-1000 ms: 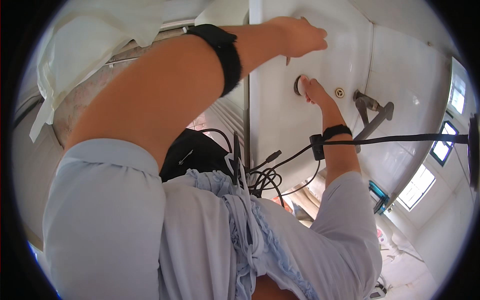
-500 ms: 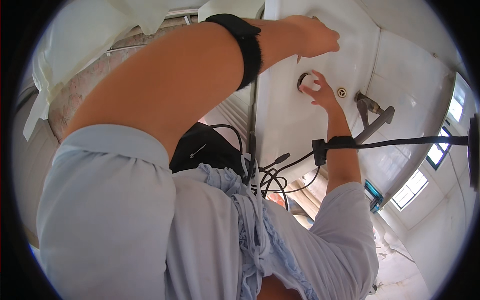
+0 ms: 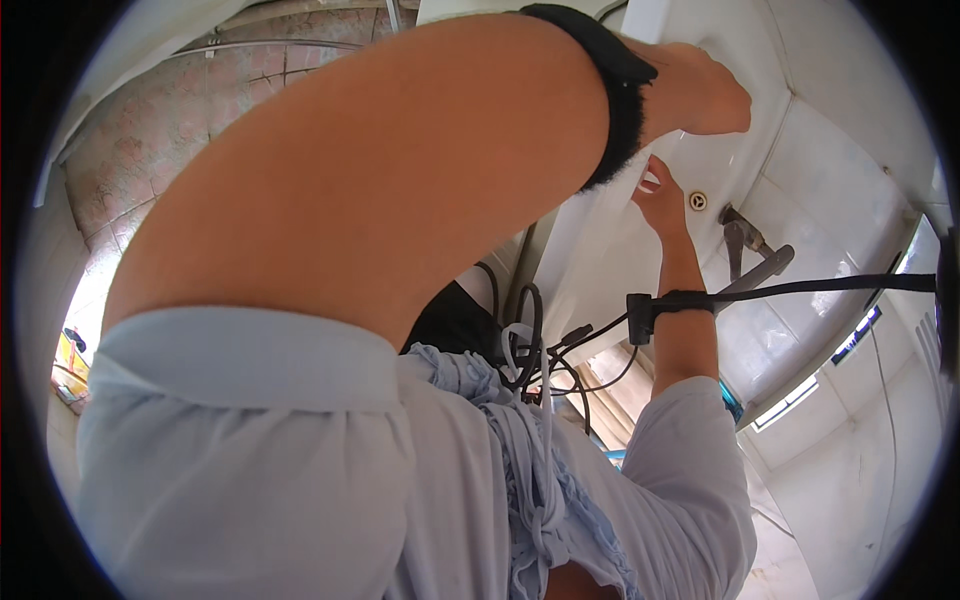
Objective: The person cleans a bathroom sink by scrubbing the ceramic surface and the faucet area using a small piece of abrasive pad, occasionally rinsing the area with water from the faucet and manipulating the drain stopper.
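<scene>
My left arm (image 3: 380,180) reaches across from the left, close to the camera. Over the white washbasin (image 3: 725,160), my left hand (image 3: 705,95) shows its back; its fingers bend under, closed, and whatever is in them stays hidden. My right hand (image 3: 662,205) is lower, also over the basin, near the brass-coloured overflow ring (image 3: 698,201). Its thumb and finger curl around a small patch of white, while the left wrist partly covers them. A black band (image 3: 600,95) wraps my left forearm, and another black band (image 3: 685,302) my right.
A grey metal tap (image 3: 755,250) stands on the basin's right side. Black cables (image 3: 560,360) hang in front of my clothes, and a black strap (image 3: 830,286) runs right from my right forearm. Pink floor tiles (image 3: 150,150) show at the left.
My left hand has moved right and slightly down, so its wrist now overlaps my right fingers. The white round thing with a dark rim beside my right hand is now largely hidden.
</scene>
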The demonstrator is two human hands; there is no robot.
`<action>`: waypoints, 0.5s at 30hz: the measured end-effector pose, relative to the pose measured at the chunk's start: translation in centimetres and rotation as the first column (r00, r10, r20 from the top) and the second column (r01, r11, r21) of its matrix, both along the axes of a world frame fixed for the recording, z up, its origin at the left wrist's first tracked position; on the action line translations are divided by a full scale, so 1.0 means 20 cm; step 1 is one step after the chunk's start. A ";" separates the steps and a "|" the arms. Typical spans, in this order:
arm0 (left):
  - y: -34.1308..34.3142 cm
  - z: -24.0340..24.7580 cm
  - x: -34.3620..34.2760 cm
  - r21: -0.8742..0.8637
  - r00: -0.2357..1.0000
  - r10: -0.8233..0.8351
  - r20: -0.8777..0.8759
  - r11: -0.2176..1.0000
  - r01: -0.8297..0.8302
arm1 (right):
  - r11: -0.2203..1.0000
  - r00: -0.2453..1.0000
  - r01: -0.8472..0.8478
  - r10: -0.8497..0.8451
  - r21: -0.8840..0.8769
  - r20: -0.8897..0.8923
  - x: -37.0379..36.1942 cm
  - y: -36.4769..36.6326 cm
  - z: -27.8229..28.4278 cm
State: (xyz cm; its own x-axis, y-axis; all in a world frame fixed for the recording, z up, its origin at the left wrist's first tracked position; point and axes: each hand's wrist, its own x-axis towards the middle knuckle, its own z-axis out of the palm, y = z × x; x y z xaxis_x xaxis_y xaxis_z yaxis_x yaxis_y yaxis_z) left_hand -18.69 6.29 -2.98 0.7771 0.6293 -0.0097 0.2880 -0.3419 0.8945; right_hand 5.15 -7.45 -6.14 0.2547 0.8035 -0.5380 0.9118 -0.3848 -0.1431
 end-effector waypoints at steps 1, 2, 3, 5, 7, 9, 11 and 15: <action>0.01 0.00 0.00 0.056 0.999 -0.040 -0.036 0.998 0.042 | 1.000 0.999 -0.015 0.015 -0.007 0.031 0.00 0.00 0.00; 0.01 -0.01 0.01 0.112 0.994 -0.076 -0.075 0.990 0.084 | 1.000 0.999 -0.021 0.021 -0.010 0.032 0.00 0.01 0.00; 0.01 -0.01 0.01 0.114 0.994 -0.079 -0.071 0.990 0.086 | 0.997 0.989 -0.076 0.078 -0.020 0.123 -0.01 0.01 0.00; 0.00 -0.01 0.03 0.158 0.999 -0.027 -0.042 0.987 0.034 | 0.991 0.968 -0.130 0.134 -0.032 0.213 0.02 0.02 -0.02; 0.00 0.01 0.02 0.186 0.997 -0.053 -0.057 0.981 0.062 | 0.927 0.931 0.363 -0.357 -0.094 0.069 0.05 0.04 -0.06; -0.01 0.02 0.00 0.206 0.994 -0.075 -0.083 0.974 0.091 | 0.897 0.899 0.437 -0.432 -0.069 0.071 0.00 0.06 -0.08; -0.01 0.03 -0.02 0.123 0.992 -0.084 -0.090 0.988 0.095 | 0.858 0.857 0.512 -0.509 -0.034 0.074 -0.06 0.08 -0.07; -0.01 -0.01 -0.01 0.291 0.994 -0.058 -0.092 0.953 0.083 | 0.917 0.895 0.398 -0.379 -0.038 0.234 -0.11 0.10 0.02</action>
State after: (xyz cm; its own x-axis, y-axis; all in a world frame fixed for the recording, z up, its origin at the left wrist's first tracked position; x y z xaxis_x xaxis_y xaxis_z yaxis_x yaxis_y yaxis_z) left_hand -18.91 6.17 -3.19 0.8240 0.5573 0.1024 0.3215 -0.6086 0.7254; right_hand 2.87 -5.45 -5.69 0.6557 0.5715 -0.4934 0.6918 -0.7165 0.0894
